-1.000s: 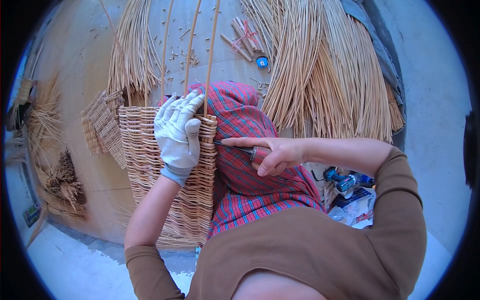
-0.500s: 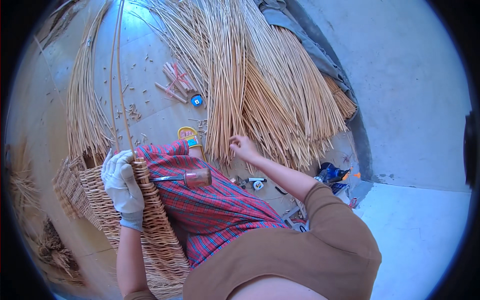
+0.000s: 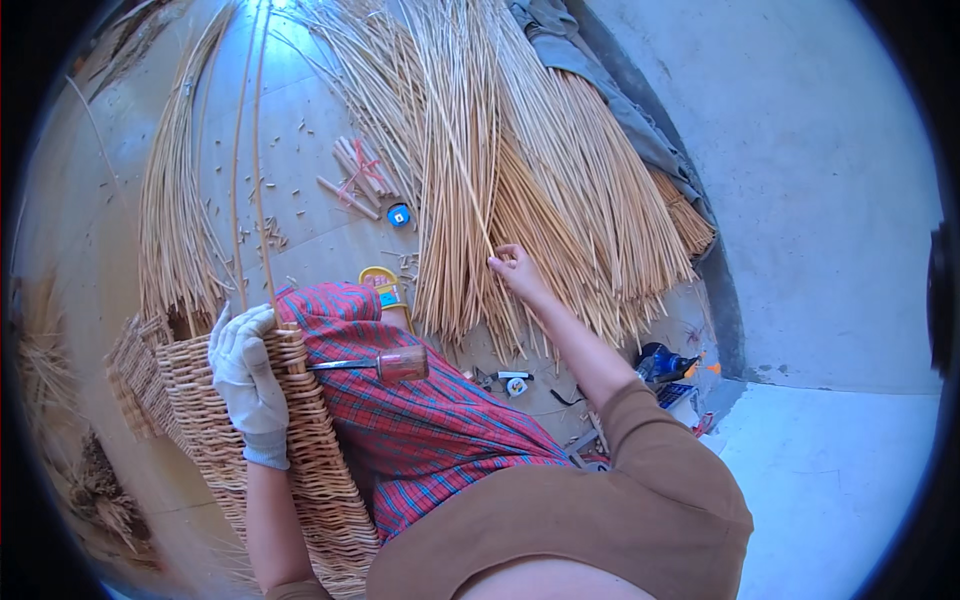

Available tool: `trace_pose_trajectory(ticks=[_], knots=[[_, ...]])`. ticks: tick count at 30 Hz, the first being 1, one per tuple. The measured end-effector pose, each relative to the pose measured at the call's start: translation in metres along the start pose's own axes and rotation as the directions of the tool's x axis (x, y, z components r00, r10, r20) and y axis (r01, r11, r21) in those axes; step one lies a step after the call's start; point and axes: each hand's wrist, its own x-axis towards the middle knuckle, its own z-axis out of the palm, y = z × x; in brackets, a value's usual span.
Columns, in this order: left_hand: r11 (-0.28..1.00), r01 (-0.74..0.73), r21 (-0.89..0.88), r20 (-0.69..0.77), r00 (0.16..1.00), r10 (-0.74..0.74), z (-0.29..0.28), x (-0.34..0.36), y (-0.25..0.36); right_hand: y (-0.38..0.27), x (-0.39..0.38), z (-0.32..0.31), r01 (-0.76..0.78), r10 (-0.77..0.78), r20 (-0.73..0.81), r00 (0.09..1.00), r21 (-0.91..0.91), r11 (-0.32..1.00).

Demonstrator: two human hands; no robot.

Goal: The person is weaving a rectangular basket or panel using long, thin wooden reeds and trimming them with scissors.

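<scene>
Wicker basket (image 3: 312, 440) under gloved left grip (image 3: 245, 370); rod (image 3: 478, 213) in right grip (image 3: 512, 270).

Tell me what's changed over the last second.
The right grip let go of the hand tool, reached forward to the rod pile and now pinches one long rod. The hand tool remains lodged at a corner of the woven basket; the gloved left grip stays on its upper edge.

Past the left grip (image 3: 247, 375), a smooth, tan-to-grey floor (image 3: 110, 230) spreads, crossed by thin seams (image 3: 190, 508), a bright glare (image 3: 265, 14) straight ahead. Right of the right grip (image 3: 515, 272), a dark grey band (image 3: 728, 340) borders a pale bluish surface (image 3: 810, 190), wall or floor unclear; nearer lies a brightly lit white patch (image 3: 830, 480).
</scene>
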Motion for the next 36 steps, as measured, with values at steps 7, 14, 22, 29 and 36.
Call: trace_pose_trajectory(ticks=[7, 14, 22, 29, 36], knots=[[0.986, -0.162, -0.048, 0.288, 0.943, 0.169, -0.011, 0.011, -0.003, -0.221, -0.134, -0.032, 0.148, -0.463, 0.288, 0.838, 0.697, 0.701], [0.927, -0.317, 0.200, 0.234, 0.934, 0.269, -0.018, -0.016, -0.010, -0.237, -0.189, 0.044, 0.343, -0.540, 0.297, 0.788, 0.516, 0.785], [0.951, -0.292, 0.104, 0.203, 0.942, 0.267, -0.022, -0.015, -0.005, -0.185, -0.208, 0.005, 0.342, -0.439, 0.113, 0.891, 0.468, 0.815], [0.952, -0.284, 0.116, 0.168, 0.950, 0.263, -0.016, -0.013, -0.008, -0.208, -0.224, 0.053, 0.633, -0.691, 0.257, 0.676, 0.279, 0.723], [0.967, -0.231, 0.108, 0.194, 0.959, 0.208, -0.016, -0.013, -0.012, -0.259, -0.200, 0.069, 0.595, -0.405, 0.681, 0.610, -0.056, 0.802]])
